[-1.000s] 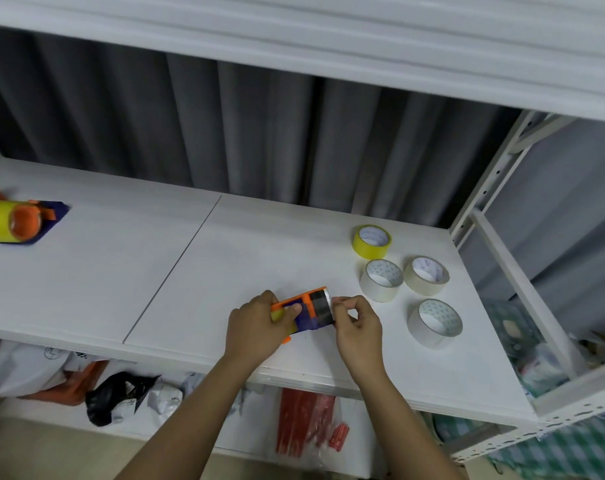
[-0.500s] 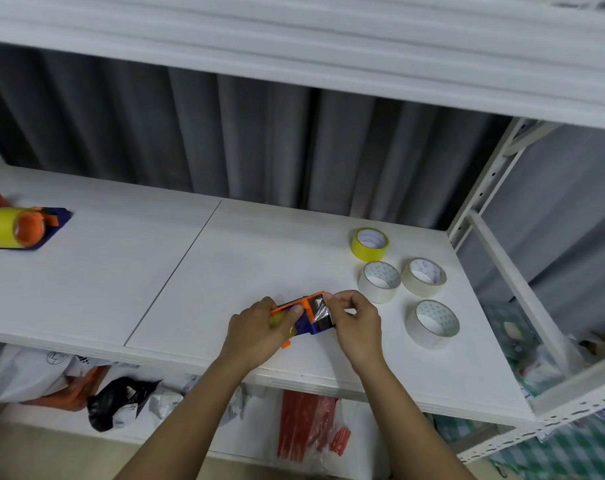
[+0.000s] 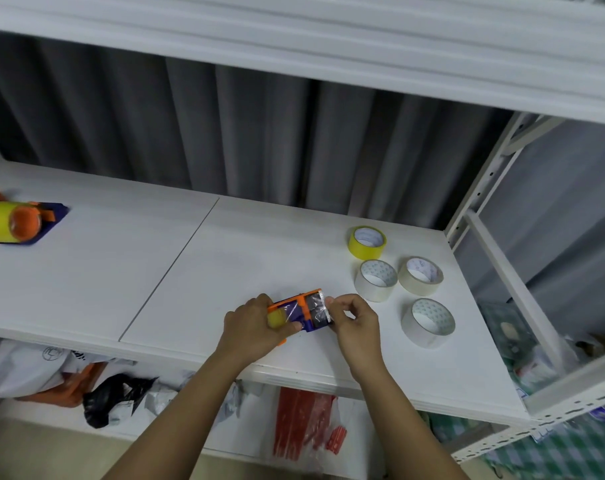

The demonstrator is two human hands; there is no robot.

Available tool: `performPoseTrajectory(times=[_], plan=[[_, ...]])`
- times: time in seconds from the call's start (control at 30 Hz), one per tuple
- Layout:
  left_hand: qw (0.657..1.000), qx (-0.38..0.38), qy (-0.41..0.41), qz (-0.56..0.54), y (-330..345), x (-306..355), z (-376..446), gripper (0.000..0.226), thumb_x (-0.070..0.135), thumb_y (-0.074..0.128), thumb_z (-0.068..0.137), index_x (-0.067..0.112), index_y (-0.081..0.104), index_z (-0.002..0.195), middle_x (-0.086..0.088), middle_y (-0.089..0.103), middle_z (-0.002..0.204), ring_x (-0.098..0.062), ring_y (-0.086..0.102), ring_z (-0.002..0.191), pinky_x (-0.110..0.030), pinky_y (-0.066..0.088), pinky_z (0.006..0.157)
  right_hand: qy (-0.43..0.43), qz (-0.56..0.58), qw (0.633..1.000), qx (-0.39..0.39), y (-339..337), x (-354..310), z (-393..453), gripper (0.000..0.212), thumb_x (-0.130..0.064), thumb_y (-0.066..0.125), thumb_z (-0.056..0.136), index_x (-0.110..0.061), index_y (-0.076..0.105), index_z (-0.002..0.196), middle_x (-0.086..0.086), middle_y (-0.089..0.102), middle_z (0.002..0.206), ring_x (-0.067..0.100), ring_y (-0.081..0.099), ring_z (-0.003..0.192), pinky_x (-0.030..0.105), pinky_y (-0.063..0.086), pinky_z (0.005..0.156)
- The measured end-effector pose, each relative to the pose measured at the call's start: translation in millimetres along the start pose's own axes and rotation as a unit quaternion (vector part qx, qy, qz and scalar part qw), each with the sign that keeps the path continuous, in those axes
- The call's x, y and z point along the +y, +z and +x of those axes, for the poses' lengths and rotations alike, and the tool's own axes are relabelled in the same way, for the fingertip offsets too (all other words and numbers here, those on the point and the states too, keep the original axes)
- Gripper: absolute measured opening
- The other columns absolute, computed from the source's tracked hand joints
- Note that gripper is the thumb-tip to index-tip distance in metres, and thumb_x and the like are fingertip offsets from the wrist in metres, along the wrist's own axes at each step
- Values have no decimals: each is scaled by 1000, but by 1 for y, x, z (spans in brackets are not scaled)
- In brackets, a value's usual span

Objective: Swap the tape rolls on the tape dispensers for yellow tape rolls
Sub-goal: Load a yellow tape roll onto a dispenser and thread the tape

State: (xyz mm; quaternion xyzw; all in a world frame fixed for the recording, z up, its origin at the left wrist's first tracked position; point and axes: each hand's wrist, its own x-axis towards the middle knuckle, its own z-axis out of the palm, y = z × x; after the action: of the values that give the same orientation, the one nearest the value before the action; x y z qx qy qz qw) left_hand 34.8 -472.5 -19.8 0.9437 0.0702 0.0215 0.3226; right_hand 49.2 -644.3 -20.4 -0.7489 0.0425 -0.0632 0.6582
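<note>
White shelving with grey curtain behind; tape dispenser (image 3: 299, 313) held low over the worktop (image 3: 176, 271), near its front edge. Yellow roll seated at the dispenser's left end, wrapped by the left hand (image 3: 256, 327), fingers curled tight around it. Right hand (image 3: 354, 322) at the dispenser's right end, fingers (image 3: 332, 304) pinching the clear tape tail. Best drawn taut, flat and straight over the blade end. Spare yellow roll (image 3: 367, 242) and three pale rolls (image 3: 375, 279) well right of the dispenser; a second dispenser (image 3: 14, 221) far left.
</note>
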Motion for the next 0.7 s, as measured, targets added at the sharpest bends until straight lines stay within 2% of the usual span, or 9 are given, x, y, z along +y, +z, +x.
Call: performPoseTrajectory(times=[0.07,0.13,0.2,0.27,0.37,0.47,0.57,0.63,0.7], plan=[[1000,-7,6,2,1,3,-2,45,59,69,71,22,47,84,12,57,73,-16,57,79,-31,35,73,-7,4,1000,8,-2,6,-6,16,-13,61,89,-11,58,74,-5,62,73,8,60,75,48,54,83],[1000,-14,11,18,2,5,-2,48,59,70,70,20,50,90,10,60,80,-16,59,83,-30,34,74,-5,-3,1000,22,-2,10,-9,15,-13,60,90,-11,57,75,-8,61,73,5,59,72,48,54,83],[999,-34,14,11,1,4,-1,51,59,70,70,17,53,94,6,64,88,-16,60,86,-31,36,76,4,-10,999,33,-2,10,-8,17,-14,59,91,-12,56,75,-5,61,74,13,59,75,49,53,84],[997,-64,13,-43,-2,1,-2,46,56,69,75,16,54,93,6,67,85,-14,62,82,-31,41,79,11,-14,999,31,-4,7,-5,17,-14,58,91,-13,55,74,-1,61,75,18,58,76,50,52,83],[989,-90,7,-116,-9,-3,-4,32,46,66,82,17,54,86,7,65,75,-7,60,69,-22,44,64,31,19,999,7,-10,3,-2,17,-12,56,93,-9,54,76,9,63,79,21,58,76,48,55,80],[970,-142,13,-195,-15,-3,-5,24,34,67,85,12,57,86,-1,67,77,-4,59,62,-14,43,56,73,82,994,-1,-18,1,0,18,-10,50,96,-7,52,78,16,65,81,21,63,73,34,57,69],[965,-168,24,-200,-20,-3,-8,24,34,66,86,11,61,91,-3,67,82,-6,60,67,-18,44,63,85,115,990,-14,-23,-1,-1,18,-9,47,98,-7,49,80,11,67,74,11,66,62,23,56,59],[965,-173,17,-198,-23,-4,-8,23,32,63,88,10,61,95,-10,68,90,-19,64,78,-31,47,72,74,120,990,-29,-23,-2,-2,16,-9,47,98,-6,49,81,10,67,73,11,65,62,23,56,59],[977,-163,21,-136,-25,-4,-8,19,34,56,92,17,60,100,-4,67,96,-24,63,90,-36,45,83,55,114,991,-39,-23,-5,-3,15,-9,48,97,-5,50,83,10,65,75,13,65,65,25,58,63]])
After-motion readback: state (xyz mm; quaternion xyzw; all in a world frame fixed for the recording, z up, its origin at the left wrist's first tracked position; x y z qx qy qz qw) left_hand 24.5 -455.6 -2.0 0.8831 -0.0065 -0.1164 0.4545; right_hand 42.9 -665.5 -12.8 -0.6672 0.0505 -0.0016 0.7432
